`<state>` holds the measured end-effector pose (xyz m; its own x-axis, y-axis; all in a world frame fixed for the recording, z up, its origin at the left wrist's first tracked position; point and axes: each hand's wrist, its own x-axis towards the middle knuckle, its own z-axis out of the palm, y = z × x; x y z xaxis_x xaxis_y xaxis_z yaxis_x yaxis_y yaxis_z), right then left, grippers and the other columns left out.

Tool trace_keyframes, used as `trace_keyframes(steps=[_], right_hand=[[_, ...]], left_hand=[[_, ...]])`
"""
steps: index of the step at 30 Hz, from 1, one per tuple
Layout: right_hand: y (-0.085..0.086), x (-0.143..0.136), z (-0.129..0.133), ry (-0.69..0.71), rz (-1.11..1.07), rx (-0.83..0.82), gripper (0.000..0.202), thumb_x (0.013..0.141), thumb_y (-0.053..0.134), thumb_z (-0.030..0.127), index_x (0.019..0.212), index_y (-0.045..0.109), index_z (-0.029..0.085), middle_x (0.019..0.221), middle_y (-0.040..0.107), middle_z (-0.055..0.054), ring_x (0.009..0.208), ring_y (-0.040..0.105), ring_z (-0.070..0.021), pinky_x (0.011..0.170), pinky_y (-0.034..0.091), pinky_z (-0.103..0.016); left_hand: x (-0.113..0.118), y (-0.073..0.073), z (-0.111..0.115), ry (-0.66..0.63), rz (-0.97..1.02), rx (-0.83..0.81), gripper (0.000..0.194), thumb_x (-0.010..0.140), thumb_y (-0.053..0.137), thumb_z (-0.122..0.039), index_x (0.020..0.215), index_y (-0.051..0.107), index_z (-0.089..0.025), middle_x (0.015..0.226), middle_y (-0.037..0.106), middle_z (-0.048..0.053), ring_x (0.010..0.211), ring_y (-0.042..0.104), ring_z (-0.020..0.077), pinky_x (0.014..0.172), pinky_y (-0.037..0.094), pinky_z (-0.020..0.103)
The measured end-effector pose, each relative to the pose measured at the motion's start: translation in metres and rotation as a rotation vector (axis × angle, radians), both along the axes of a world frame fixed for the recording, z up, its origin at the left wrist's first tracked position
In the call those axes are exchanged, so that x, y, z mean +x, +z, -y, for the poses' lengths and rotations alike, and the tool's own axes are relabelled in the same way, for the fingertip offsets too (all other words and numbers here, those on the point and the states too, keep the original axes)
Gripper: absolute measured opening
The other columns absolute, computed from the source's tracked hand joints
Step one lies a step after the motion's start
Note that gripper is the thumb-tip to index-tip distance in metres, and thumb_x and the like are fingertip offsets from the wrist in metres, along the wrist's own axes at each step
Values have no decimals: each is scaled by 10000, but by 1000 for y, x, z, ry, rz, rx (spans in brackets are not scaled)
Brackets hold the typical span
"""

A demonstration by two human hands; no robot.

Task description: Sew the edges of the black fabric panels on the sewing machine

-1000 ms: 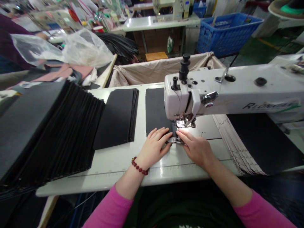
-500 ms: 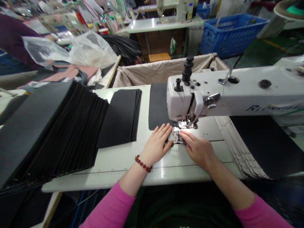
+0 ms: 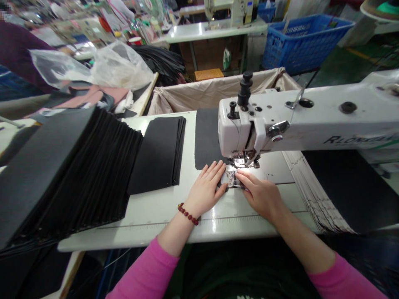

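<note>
Head view: both hands lay flat on the white table (image 3: 149, 216), just in front of the presser foot (image 3: 245, 160). Left hand (image 3: 205, 189) was open, palm down, fingers spread, pressing the near edge of a black panel (image 3: 207, 139); it grasped nothing. Right hand (image 3: 260, 195) pointed toward ten o'clock, fingertips pinching or pinning a small shiny piece (image 3: 230, 179); whether it was truly gripped could not be told. The shiny piece sat between the two hands, touching both and just short of the needle. From it the black panel ran toward twelve o'clock, long axis away from the person, passing under the sewing machine head (image 3: 237, 128). The right hand was nearer the foot. At nine o'clock lay a flat stack of black sheets (image 3: 157, 153); farther out, a larger fanned stack (image 3: 71, 174).
</note>
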<state>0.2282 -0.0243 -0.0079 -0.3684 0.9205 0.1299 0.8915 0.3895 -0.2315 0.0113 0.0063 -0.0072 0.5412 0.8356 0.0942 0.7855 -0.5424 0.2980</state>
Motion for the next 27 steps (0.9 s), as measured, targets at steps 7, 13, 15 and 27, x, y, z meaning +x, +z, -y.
trace_keyframes(steps=[7, 13, 15, 27], right_hand=[[1, 0, 1, -3, -11, -7, 541, 869, 507, 158, 1397, 465, 272, 1452, 481, -32, 991, 667, -208, 766, 539, -311], [2, 0, 1, -6, -38, -20, 521, 879, 506, 177, 1391, 471, 267, 1441, 495, -38, 1020, 658, -221, 789, 540, -333], [3, 0, 1, -9, -47, -24, 521, 879, 506, 173, 1390, 469, 266, 1442, 494, -33, 1040, 650, -219, 808, 534, -331], [9, -1, 4, -28, -107, -35, 467, 893, 493, 175, 1352, 494, 264, 1427, 510, -32, 1117, 610, -208, 888, 504, -325]], left_hand=[[-1, 2, 1, 15, 52, 6, 617, 972, 443, -385, 1517, 219, -202, 1598, 201, 62, 1482, 107, 232, 1207, 153, 468], [-1, 2, 1, 23, 72, 12, 641, 966, 452, -397, 1519, 202, -191, 1591, 222, 89, 1479, 124, 248, 1196, 183, 490], [-1, 1, 1, 25, 74, 18, 647, 965, 450, -411, 1518, 201, -182, 1591, 217, 101, 1479, 121, 256, 1193, 187, 496], [-1, 8, 2, 137, 79, 130, 631, 964, 440, -465, 1471, 289, -121, 1341, 570, 162, 1300, 487, 278, 1132, 294, 475]])
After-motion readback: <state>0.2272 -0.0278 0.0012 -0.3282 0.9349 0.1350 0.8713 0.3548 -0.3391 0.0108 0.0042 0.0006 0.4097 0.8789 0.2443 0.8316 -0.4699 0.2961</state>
